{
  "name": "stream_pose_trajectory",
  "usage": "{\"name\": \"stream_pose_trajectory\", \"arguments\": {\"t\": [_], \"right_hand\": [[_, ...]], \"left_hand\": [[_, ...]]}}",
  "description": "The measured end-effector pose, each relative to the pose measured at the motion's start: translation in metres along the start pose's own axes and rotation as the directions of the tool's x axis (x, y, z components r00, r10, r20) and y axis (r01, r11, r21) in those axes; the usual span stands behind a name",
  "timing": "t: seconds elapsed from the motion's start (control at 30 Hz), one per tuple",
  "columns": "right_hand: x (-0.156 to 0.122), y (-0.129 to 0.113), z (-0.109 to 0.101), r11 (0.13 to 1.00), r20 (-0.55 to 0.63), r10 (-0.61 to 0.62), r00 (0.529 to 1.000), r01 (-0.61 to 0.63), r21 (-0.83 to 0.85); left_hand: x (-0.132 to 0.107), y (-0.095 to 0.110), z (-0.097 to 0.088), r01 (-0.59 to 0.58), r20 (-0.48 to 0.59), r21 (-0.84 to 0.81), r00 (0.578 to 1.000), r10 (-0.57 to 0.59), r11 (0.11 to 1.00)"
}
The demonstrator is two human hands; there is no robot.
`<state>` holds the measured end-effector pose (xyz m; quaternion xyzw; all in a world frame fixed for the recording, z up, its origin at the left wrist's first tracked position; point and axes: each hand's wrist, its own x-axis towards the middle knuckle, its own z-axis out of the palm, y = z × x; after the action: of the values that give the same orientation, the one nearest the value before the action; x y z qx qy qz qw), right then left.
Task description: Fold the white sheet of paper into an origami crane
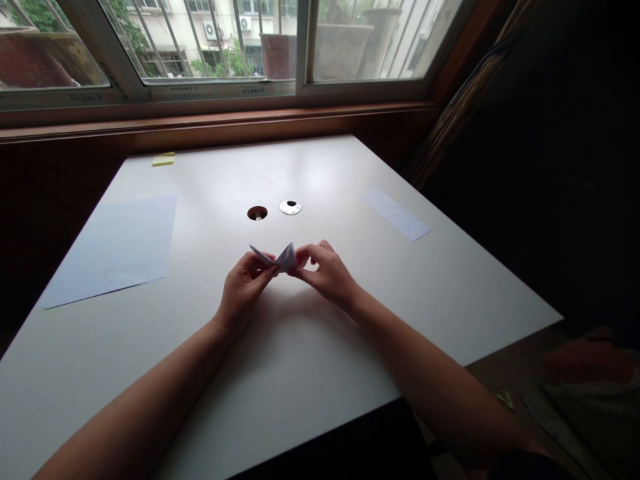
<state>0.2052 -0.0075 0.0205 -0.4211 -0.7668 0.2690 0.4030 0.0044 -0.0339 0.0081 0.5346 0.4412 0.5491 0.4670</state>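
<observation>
A small folded piece of white paper (286, 259) is held up between my two hands, just above the middle of the white table. It has pointed flaps, one slanting up to the left and another standing up near its right side. My left hand (245, 279) pinches its left part between thumb and fingers. On the other side, my right hand (325, 270) grips the right edge with thumb and forefinger. My fingers cover part of the folds.
The white table (320, 360) holds a stack of paper sheets (115, 243) at left, a paper strip (396, 213) at right and yellow sticky notes (163, 159) at the far left. A round cable hole (257, 213) lies beside its cover (291, 207). A window (215, 40) rises behind.
</observation>
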Motion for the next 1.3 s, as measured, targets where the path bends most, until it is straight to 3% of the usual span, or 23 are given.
{"name": "stream_pose_trajectory", "arguments": {"t": [0.6,0.77,0.9,1.3], "right_hand": [[-0.001,0.002,0.002,0.995,-0.015,-0.082,0.996,0.081,-0.056],[-0.003,0.001,0.003,0.996,-0.047,-0.086,0.995,0.088,0.030],[-0.004,-0.001,0.004,0.989,-0.138,-0.087,0.987,0.102,0.103],[-0.003,-0.007,0.006,0.993,-0.152,-0.111,0.982,0.116,0.024]], "left_hand": [[0.003,-0.002,-0.002,0.095,0.056,-0.074,0.994,-0.091,0.993],[0.005,-0.002,-0.002,0.130,0.057,-0.114,0.991,-0.125,0.985],[0.006,-0.003,-0.002,0.138,0.029,-0.138,0.990,-0.136,0.981],[0.004,-0.001,-0.002,0.139,0.081,-0.128,0.988,-0.129,0.982]]}}
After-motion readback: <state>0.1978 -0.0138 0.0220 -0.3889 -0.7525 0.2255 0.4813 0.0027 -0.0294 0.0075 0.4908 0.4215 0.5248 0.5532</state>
